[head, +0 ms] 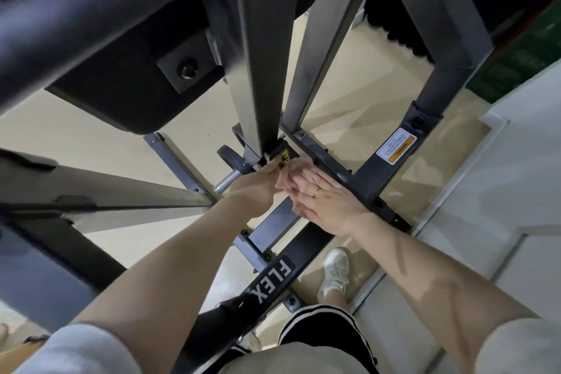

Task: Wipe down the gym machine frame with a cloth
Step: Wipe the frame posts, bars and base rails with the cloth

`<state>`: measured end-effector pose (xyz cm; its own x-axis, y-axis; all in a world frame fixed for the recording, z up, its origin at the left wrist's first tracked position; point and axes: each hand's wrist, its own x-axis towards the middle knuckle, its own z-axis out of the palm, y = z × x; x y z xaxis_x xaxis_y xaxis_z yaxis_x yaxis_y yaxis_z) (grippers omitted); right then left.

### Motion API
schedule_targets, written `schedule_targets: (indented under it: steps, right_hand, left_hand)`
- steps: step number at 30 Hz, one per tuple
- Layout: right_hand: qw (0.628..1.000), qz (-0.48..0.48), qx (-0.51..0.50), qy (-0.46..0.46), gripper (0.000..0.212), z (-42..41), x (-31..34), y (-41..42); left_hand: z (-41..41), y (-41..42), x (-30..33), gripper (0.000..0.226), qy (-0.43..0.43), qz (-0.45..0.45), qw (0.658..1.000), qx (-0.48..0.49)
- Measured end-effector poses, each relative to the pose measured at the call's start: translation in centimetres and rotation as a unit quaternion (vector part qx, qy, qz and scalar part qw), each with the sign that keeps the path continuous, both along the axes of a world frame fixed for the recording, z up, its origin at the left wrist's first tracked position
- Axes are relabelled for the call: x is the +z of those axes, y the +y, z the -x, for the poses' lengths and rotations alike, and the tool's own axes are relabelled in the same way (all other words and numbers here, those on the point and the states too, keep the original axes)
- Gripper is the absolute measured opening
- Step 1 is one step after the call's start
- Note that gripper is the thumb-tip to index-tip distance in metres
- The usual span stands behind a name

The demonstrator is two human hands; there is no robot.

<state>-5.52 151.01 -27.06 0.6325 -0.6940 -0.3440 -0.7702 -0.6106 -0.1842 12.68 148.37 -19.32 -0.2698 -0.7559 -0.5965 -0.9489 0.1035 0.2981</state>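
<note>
Head view: left hand is curling its fingers at the base of the upright post of the machine frame; right hand is lying flat, fingers straight, beside it. Cloth is barely showing past the fingertips. Risk: knuckles are likely catching the weight peg or pinching at the joint.

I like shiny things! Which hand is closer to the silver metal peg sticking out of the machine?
Left. The left hand is right beside the silver peg, just to its right. The right hand lies farther right, past the left hand.
</note>
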Motion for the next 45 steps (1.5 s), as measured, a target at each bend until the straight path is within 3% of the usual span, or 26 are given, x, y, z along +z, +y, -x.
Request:
schedule_targets:
  steps: [3,7,12,14,17,22,26,30,34,39,45]
  right_hand:
    - [0.999,0.002,0.016,0.032,0.066,0.8,0.0,2.8]
    - [0.982,0.099,0.120,0.111,0.061,-0.8,0.9,0.8]
    - [0.965,0.141,0.123,0.184,0.088,-5.0,1.1,-4.4]
    - [0.964,0.117,0.134,0.198,0.073,-5.1,1.2,-3.3]
    - [0.948,0.119,0.204,0.215,0.075,-3.8,1.1,-1.5]
    - [0.965,0.104,0.150,0.188,0.076,-4.1,0.0,-2.8]
    - [0.996,0.072,-0.033,0.046,0.065,-2.8,-0.4,1.5]
    - [0.990,0.060,-0.130,-0.009,0.062,-2.6,-1.4,2.2]
    - [0.978,0.020,-0.201,-0.060,0.065,-3.9,-1.4,-1.1]
    - [0.965,-0.023,-0.259,-0.033,0.072,-2.6,0.4,2.8]
    - [0.957,-0.016,-0.284,-0.061,0.081,-5.2,-0.7,-1.4]
  left_hand:
    - [-0.2,-0.2,1.0,0.056,0.004,-0.012,1.000,0.016]
    - [-0.2,-0.3,1.9,0.040,0.024,0.015,0.989,0.143]
    - [-1.0,-0.8,2.1,0.041,0.019,0.039,0.981,0.189]
    - [-1.2,-0.9,2.1,0.052,0.010,0.027,0.984,0.176]
    - [-0.7,-0.7,2.2,0.069,0.082,-0.019,0.976,0.203]
    - [-0.5,-0.8,1.0,0.039,0.154,-0.001,0.948,0.277]
    - [-0.5,-0.6,0.8,0.044,0.141,0.032,0.968,0.205]
    - [-0.2,-0.3,0.1,0.050,0.065,0.003,0.997,0.049]
    - [-1.2,0.9,-1.8,0.076,-0.021,0.078,0.994,-0.070]
    - [-0.8,0.4,-2.1,0.070,-0.043,0.098,0.989,-0.103]
    - [-1.1,0.4,-3.4,0.073,-0.001,0.106,0.991,-0.079]
